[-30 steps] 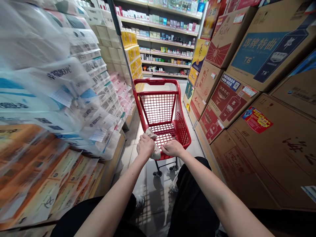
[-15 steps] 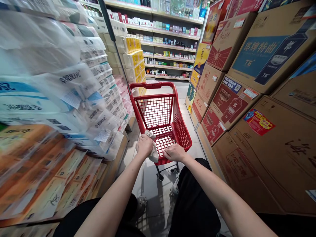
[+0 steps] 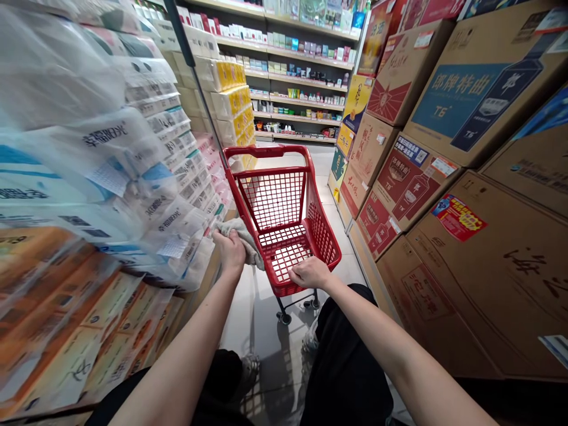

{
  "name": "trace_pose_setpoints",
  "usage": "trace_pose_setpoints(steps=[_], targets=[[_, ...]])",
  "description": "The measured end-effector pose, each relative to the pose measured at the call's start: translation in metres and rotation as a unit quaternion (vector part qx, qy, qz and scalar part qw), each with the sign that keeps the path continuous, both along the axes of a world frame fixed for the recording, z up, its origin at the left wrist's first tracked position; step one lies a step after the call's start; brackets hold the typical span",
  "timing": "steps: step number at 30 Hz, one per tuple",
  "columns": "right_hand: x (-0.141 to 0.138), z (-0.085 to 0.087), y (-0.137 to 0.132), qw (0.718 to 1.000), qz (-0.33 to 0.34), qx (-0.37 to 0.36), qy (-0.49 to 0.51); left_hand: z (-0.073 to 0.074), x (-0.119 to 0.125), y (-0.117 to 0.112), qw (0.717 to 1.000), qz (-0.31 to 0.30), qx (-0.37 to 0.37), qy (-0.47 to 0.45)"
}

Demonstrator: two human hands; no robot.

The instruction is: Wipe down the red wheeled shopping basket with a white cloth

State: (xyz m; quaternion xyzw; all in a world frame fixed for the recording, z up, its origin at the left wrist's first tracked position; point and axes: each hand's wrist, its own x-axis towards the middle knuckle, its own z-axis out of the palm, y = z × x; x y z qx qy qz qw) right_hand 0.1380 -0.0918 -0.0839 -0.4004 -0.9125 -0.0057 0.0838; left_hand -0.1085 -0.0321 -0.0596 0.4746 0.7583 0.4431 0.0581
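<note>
My left hand [image 3: 229, 251] holds a crumpled grey-beige cloth [image 3: 243, 238] at the near left corner of a red plastic shopping cart [image 3: 271, 200]. The cloth hangs over the cart's left rim, and one end reaches towards the plastic-wrapped packs. My right hand [image 3: 310, 272] is closed over the near rim of the cart. The cart's mesh basket holds nothing visible. It stands on small black-framed castors in front of me.
Plastic-wrapped tissue packs [image 3: 110, 177] tower close on the left, above orange-printed cartons [image 3: 66, 319]. Stacked liquor cartons [image 3: 470, 278] line the right. Goods shelves [image 3: 297, 77] stand at the far end of the narrow tiled aisle [image 3: 261, 331].
My left hand has moved left with the cloth, from the cart's near rim towards its left side and the tissue packs. The cart's front has swung slightly left. My right hand stays on the rim.
</note>
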Motion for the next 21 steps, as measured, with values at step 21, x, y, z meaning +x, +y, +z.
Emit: trace_pose_setpoints(steps=[21], targets=[[0.006,-0.007,0.003,1.0,-0.003,0.015,-0.007,-0.012,0.063,-0.08,0.923,-0.182,-0.195,0.277]])
